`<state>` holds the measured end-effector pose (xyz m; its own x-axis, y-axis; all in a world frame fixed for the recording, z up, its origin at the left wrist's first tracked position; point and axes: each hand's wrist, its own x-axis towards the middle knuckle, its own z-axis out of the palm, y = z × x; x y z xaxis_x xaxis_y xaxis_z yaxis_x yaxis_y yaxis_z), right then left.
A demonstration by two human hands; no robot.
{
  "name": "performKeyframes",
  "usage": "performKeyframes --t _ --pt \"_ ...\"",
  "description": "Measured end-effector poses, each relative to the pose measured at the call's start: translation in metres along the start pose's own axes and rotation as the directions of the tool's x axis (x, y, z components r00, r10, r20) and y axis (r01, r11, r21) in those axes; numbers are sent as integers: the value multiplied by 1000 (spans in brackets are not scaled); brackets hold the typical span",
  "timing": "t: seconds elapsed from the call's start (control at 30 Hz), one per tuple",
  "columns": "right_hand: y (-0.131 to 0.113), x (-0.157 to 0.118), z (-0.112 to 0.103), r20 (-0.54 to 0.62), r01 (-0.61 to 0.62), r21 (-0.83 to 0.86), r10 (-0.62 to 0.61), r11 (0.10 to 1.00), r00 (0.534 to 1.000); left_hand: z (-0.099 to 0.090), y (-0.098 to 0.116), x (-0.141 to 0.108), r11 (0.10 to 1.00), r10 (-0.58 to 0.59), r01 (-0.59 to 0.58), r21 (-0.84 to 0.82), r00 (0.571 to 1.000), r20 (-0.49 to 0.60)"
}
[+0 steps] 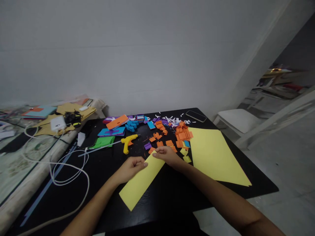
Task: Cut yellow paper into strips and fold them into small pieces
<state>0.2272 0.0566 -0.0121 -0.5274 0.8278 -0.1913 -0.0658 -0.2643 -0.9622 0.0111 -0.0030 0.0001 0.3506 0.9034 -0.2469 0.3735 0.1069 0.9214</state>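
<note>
A long yellow paper strip (142, 183) slants across the front of the black table, between my hands. My right hand (167, 155) pinches its far end, thumb on top. Along its left edge, my left hand (133, 167) grips the strip with the thumb over the paper and the fingers curled beneath. Just beyond the hands lie small folded orange paper pieces (182, 135), with a few yellow pieces (187, 159) by my right wrist. A yellow glue gun (128, 143) rests on its side past my left hand.
Large yellow sheets (216, 154) lie at the right, below a phone (196, 116). Blue (112, 131) and green paper stacks (102, 142) sit at the back left. White cables (71, 160) loop across the left side. A white chair (233, 119) stands beyond the right edge.
</note>
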Motion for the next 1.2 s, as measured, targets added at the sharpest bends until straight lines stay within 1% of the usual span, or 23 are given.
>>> performKeyframes --t 0.1,0.2,0.3,0.4,0.5,0.6,0.73,0.83,0.9,1.0,1.1,1.2 --pt "2 -1 3 31 9 -26 -9 1000 999 3 0 1 999 35 -35 -26 999 9" --pt "6 0 6 71 4 -59 1 998 998 4 -1 2 997 73 -73 -5 997 1" --pt "11 1 8 106 4 -70 4 998 994 4 -3 3 997 75 -74 23 997 -9" --pt "11 2 8 102 21 -65 -14 998 995 4 -4 4 997 72 -71 44 997 -32" --pt "5 2 3 25 38 -50 -37 998 999 3 -5 5 996 80 -78 47 996 -45" --pt "-3 4 -9 -120 51 -32 -55 998 991 2 -5 4 998 61 -60 18 998 -35" --pt "-11 9 -28 -304 76 39 -61 996 951 1 -3 3 999 52 -52 -13 998 -33" --pt "-13 13 -39 -402 108 63 -74 992 913 0 -2 2 998 29 -29 -54 1000 -4" --pt "-13 16 -43 -430 132 91 -81 987 899 -1 -2 2 995 6 -5 -101 1000 15" --pt "-11 18 -47 -446 160 123 -89 979 891 -3 -2 0 988 6 -5 -151 1000 3" --pt "-9 20 -48 -456 177 119 -105 977 884 -4 0 -2 987 37 -40 -154 999 -22" --pt "-9 20 -47 -435 200 163 -112 966 894 -5 1 -3 988 77 -87 -128 994 -77"
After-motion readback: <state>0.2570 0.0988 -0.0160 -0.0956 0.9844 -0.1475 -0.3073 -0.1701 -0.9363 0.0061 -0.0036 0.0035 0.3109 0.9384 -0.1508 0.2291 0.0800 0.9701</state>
